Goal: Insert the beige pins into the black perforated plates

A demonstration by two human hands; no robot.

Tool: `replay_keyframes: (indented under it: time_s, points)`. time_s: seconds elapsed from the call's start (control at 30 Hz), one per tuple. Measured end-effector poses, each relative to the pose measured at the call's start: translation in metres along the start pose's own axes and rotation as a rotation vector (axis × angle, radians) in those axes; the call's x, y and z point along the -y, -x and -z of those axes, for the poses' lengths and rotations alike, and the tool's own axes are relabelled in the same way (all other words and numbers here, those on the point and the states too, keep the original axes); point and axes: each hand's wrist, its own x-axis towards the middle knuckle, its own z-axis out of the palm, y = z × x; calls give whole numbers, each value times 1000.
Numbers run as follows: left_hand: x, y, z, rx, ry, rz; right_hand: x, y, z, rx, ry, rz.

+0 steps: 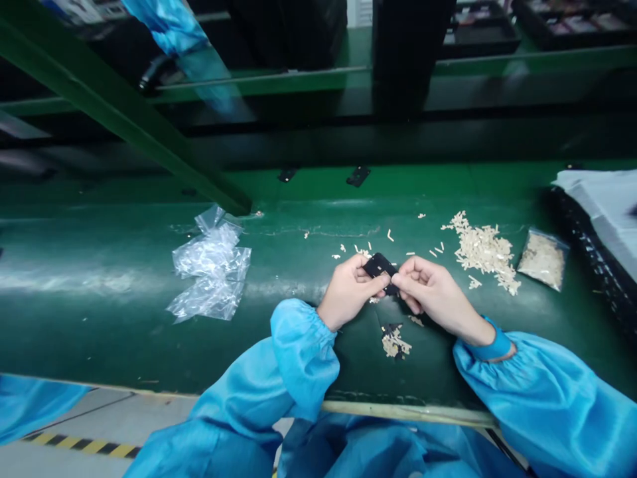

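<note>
- Pinching a small black part (pixel 379 265) straight ahead at twelve o'clock, my left hand (pixel 348 291) and right hand (pixel 432 289) both holding it narrowly in the fingertips.
- Pale strips (pixel 484 251) lie heaped at two o'clock on the green workbench (pixel 99 338).

The black piece (pixel 379 265) is matt plastic, your sleeves (pixel 542 398) are shiny cloth, the bag (pixel 212 265) is clear plastic.

Glare streaks the green counter (pixel 89 282) at its left end; beyond it the view falls dim, and the wide lens bends the edges.
</note>
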Motion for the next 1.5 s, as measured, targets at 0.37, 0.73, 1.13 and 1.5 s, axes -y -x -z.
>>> replay_keyframes:
  time_s: [0.37, 0.73, 1.13, 1.5]
  points:
    - [4, -6, 4, -5, 7, -127, 6, -10, 19, -100, -218, 96]
    - [-6, 7, 16, 500, -990, -503, 5, -19, 32, -240, -111, 211]
    - [5, 16, 4, 500, -1206, -618, 9, -13, 27, -167, 77, 183]
    - [3, 15, 9, 518, -1253, -581, 9, -11, 28, -74, 146, 196]
